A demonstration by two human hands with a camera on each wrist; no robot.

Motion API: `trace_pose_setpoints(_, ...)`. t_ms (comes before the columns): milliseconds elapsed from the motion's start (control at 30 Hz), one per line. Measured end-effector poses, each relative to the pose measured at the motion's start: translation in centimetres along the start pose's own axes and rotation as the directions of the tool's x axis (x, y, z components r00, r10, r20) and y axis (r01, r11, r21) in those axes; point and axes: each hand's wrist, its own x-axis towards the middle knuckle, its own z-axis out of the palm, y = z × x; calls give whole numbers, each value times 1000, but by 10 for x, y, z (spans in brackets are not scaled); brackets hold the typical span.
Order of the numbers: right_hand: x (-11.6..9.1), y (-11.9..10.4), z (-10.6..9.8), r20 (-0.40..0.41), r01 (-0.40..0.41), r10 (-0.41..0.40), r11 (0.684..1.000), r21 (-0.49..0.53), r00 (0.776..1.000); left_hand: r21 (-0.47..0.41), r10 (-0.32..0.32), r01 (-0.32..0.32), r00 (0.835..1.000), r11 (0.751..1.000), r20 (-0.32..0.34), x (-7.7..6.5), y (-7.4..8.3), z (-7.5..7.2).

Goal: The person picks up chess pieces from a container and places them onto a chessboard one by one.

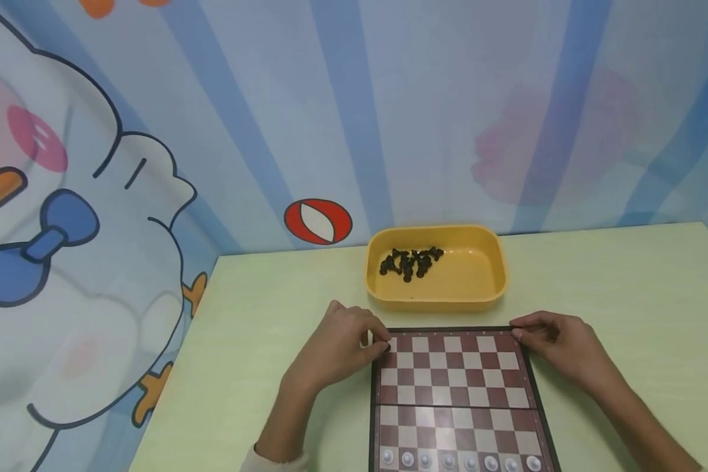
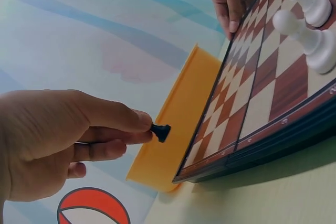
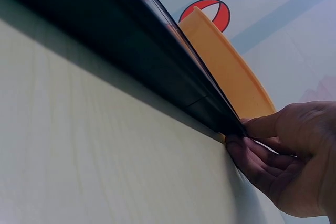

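Between thumb and fingertips, my left hand pinches a small black chess piece, its base showing and its top hidden by the fingers. The piece is over the far left corner of a brown-and-white chessboard. At the far right corner, my right hand grips the board's edge, thumb above and fingers against the side, as the right wrist view shows. White pawns stand in a row across the near part of the board.
Behind the board is a yellow tray, with several black chess pieces heaped in its left half. The pale table ends at a cartoon-printed backdrop at the back and left.
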Motion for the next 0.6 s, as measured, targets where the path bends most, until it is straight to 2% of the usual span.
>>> trace_pose_setpoints(233,1,-1,-1,4,-5,5,1000,-1,1000,15,0,-1,997,1000,78,4,0,8)
trace_pose_setpoints(400,1,-1,-2,14,-14,14,1000,8,1000,30,-16,14,996,999,91,4,1,10)
trace_pose_setpoints(600,1,2,0,21,-22,22,1000,6,1000,3,-2,2,994,1000,113,3,1,12)
